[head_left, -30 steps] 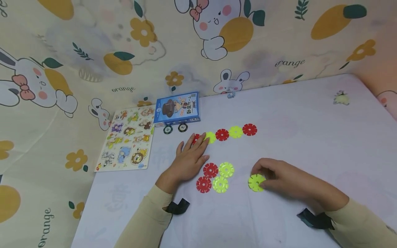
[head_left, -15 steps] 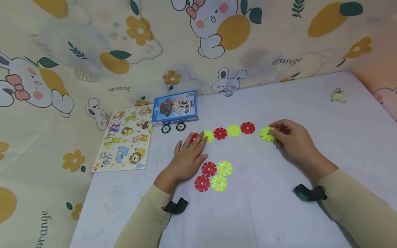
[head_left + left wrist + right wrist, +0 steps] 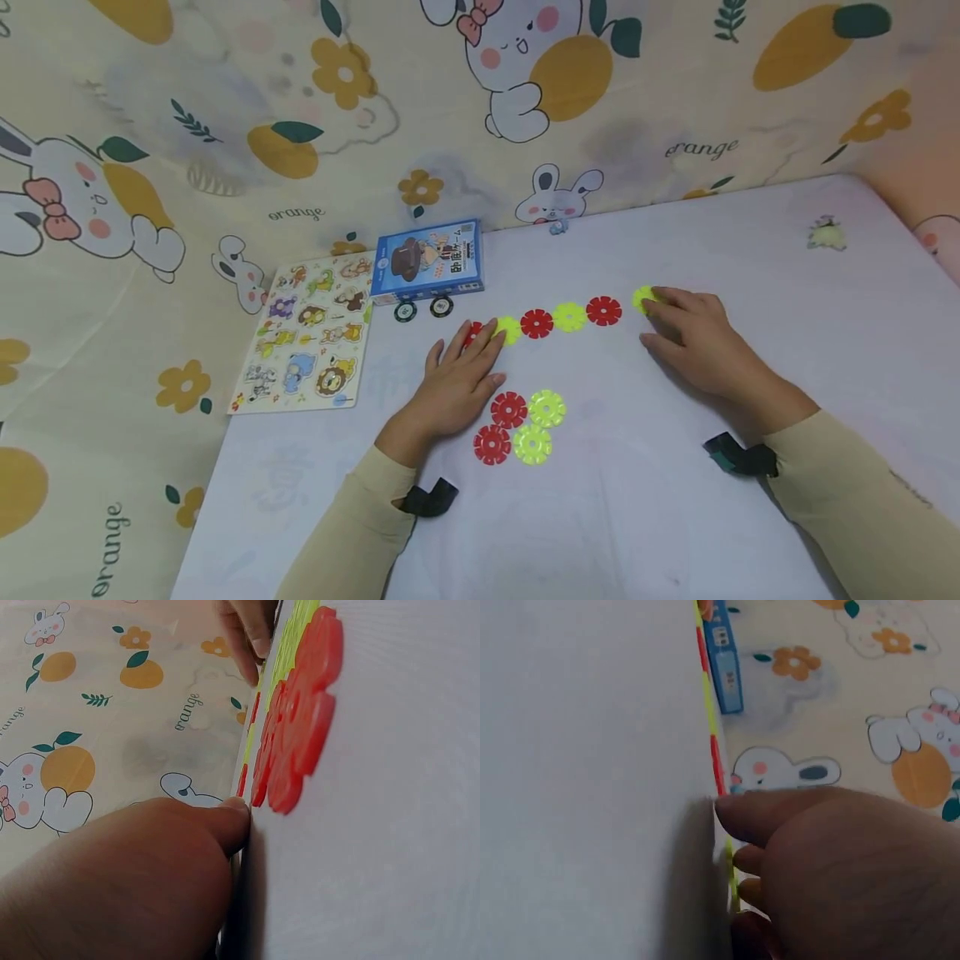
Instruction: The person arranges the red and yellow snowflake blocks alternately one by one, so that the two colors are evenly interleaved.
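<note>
My left hand lies flat with spread fingers, its fingertips over a red notched plastic disc and the yellow-green disc beside it. These begin a row that runs on through a red disc, a yellow-green disc and another red disc. To the right of the row, across a small gap, the straightened fingertips of my right hand touch one more yellow-green disc, partly covering it. Two red discs and two yellow-green discs sit grouped nearer to me.
A blue card-game box stands at the back, with two dark round tokens in front. Left of it lies an animal puzzle board. Small figures are at the back edge and far right.
My right hand has carried the yellow-green disc from near the front group up to the row's right end, then eased its pinch onto fingertips. My left hand stays put.
</note>
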Demonstrator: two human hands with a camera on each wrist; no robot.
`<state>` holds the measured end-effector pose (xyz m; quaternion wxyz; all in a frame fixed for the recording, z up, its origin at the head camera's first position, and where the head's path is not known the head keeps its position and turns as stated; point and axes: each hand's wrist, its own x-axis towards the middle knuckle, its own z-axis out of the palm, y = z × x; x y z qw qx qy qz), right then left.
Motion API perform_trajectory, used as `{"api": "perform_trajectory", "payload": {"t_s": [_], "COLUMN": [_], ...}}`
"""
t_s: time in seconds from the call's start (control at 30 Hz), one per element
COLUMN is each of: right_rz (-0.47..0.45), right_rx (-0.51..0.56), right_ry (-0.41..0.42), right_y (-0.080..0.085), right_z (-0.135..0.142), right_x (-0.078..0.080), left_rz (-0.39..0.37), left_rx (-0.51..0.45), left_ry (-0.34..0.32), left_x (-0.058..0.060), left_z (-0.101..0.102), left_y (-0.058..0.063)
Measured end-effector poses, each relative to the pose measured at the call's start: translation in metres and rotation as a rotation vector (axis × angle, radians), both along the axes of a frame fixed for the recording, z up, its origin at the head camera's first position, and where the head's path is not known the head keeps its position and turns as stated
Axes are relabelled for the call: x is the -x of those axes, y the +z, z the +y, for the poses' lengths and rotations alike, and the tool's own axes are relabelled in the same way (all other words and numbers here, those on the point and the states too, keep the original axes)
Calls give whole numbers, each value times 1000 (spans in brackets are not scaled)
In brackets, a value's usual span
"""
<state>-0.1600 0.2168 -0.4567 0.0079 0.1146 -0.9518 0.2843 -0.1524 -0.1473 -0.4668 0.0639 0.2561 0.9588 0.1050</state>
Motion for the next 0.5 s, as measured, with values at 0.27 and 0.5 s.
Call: {"api": "perform_trajectory", "payload": {"t_s": [0.27,0.5], "right_rz": [16,41], "right_rx": [-87,-141], "right_ry": [82,88], "right_y": [0,-2], "right_z": [-7,-8], "right_x": [-5,-6], "left_rz": [8,7], "left_rx": [5,13], "left_ry": [0,0], "left_x": [1,1], "left_z": [0,1], "left_y": [-1,-1]}}
